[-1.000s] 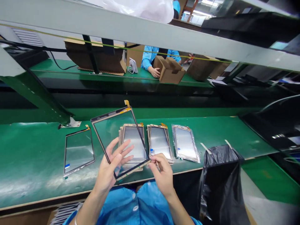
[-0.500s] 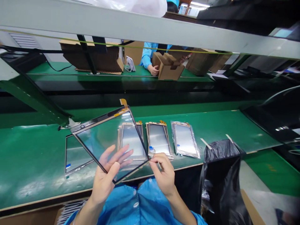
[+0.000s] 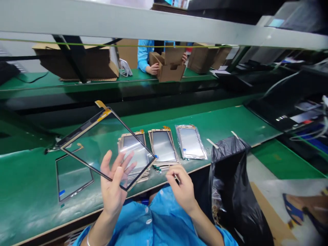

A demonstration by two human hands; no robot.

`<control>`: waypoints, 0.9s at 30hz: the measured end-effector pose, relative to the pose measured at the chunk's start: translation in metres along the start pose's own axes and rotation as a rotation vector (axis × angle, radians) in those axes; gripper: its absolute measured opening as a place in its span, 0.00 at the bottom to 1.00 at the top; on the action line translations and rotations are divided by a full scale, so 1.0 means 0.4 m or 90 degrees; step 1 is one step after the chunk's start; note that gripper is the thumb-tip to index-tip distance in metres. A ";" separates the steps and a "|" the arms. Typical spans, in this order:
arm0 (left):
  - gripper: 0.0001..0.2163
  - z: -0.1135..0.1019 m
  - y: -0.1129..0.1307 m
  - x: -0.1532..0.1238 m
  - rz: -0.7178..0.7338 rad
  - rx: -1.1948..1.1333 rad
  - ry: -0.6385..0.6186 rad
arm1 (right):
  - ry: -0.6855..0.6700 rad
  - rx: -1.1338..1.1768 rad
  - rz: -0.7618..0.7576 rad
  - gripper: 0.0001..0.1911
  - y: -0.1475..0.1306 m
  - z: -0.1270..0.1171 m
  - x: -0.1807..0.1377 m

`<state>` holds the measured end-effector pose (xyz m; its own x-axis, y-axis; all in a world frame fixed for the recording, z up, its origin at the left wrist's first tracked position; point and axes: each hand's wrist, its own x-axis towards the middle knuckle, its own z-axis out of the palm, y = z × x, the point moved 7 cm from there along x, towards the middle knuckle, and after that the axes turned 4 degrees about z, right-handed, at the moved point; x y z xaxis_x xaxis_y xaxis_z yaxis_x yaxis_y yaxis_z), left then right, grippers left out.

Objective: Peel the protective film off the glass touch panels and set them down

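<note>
My left hand (image 3: 112,186) holds up a black-framed glass panel (image 3: 94,140) by its near edge, thumb in front and fingers spread behind the glass. The panel is tilted, with an orange flex tail at its top corner. My right hand (image 3: 180,186) hovers just right of the panel's lower corner, apart from it, with fingertips pinched together; whatever they pinch is too small to make out. Behind the held panel lies a stack of similar panels (image 3: 139,138) on the green table (image 3: 230,123).
A second stack (image 3: 163,146) and a bagged stack (image 3: 191,141) lie to the right; a single panel (image 3: 73,176) lies at left. A black bin bag (image 3: 230,177) hangs at the table's edge. At the far bench a person's hand (image 3: 153,69) rests beside a cardboard box (image 3: 171,70).
The panel has swung leftward and tilted flatter in my left hand. My right hand has come off its lower corner and dropped back a little. The view has turned rightward.
</note>
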<state>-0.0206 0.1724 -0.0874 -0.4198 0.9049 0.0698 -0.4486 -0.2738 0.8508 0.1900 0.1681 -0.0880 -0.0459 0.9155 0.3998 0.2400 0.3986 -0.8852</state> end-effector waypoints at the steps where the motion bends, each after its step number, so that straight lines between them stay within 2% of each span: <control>1: 0.19 0.009 -0.005 -0.007 -0.007 0.005 -0.014 | 0.029 -0.003 0.003 0.05 0.005 -0.009 0.014; 5: 0.18 0.038 -0.007 -0.037 0.005 0.019 -0.054 | 0.075 0.013 -0.005 0.03 0.007 -0.014 0.059; 17: 0.18 0.059 0.005 -0.075 0.055 0.016 -0.085 | 0.033 -0.021 -0.065 0.07 -0.033 0.002 0.052; 19: 0.19 0.064 0.002 -0.066 0.078 0.021 -0.066 | -0.027 -0.001 -0.068 0.08 -0.063 0.011 0.021; 21: 0.19 0.063 -0.002 -0.044 0.084 0.019 -0.040 | -0.163 0.051 -0.035 0.08 -0.086 0.007 -0.025; 23: 0.20 0.050 -0.006 -0.011 0.051 0.020 -0.021 | -0.253 0.115 0.055 0.09 -0.071 -0.055 -0.069; 24: 0.20 0.038 -0.009 0.006 0.022 0.022 -0.012 | -0.239 0.149 0.110 0.10 -0.046 -0.116 -0.082; 26: 0.19 0.014 -0.017 0.040 -0.037 0.034 0.000 | -0.044 0.212 0.190 0.17 0.038 -0.293 -0.093; 27: 0.18 0.010 -0.027 0.055 -0.069 0.046 -0.013 | 0.106 0.254 0.190 0.20 0.084 -0.396 -0.104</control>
<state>-0.0218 0.1968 -0.0930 -0.3556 0.9345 -0.0153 -0.4326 -0.1501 0.8890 0.3536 0.1348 -0.0968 0.1313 0.9840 0.1201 -0.1700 0.1417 -0.9752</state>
